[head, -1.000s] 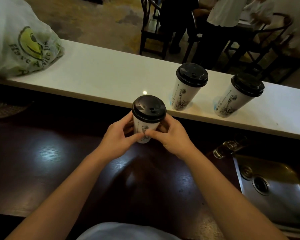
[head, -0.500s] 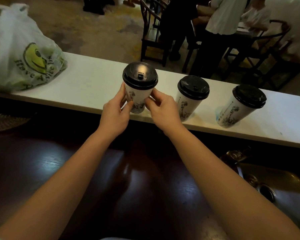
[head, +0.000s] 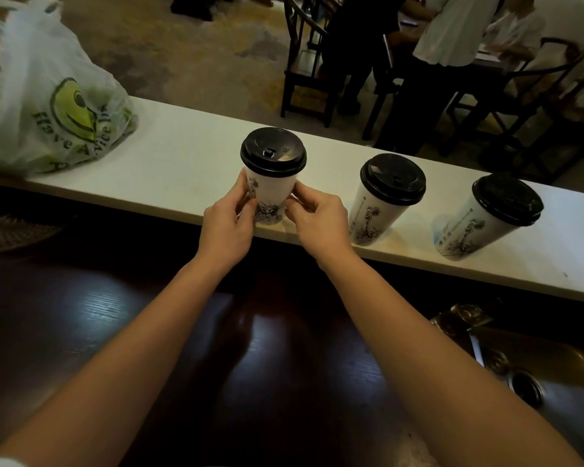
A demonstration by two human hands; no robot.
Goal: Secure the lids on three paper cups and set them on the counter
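Three white paper cups with black lids stand along the white counter (head: 189, 170). The left cup (head: 271, 188) rests near the counter's front edge, its black lid (head: 273, 150) seated on top. My left hand (head: 228, 227) wraps its lower left side and my right hand (head: 319, 220) its lower right side, fingertips on the cup wall. A second lidded cup (head: 380, 205) stands to the right, and a third lidded cup (head: 479, 224) further right. Both are apart from my hands.
A white plastic bag (head: 51, 106) with a green smiley print lies on the counter's left end. A dark wooden worktop (head: 182, 348) is below my arms, with a metal sink (head: 533, 375) at lower right. People and dark chairs (head: 307, 65) are beyond the counter.
Both hands carried the cup up from over the dark worktop and forward to the white counter, where its base now rests left of the other two cups.
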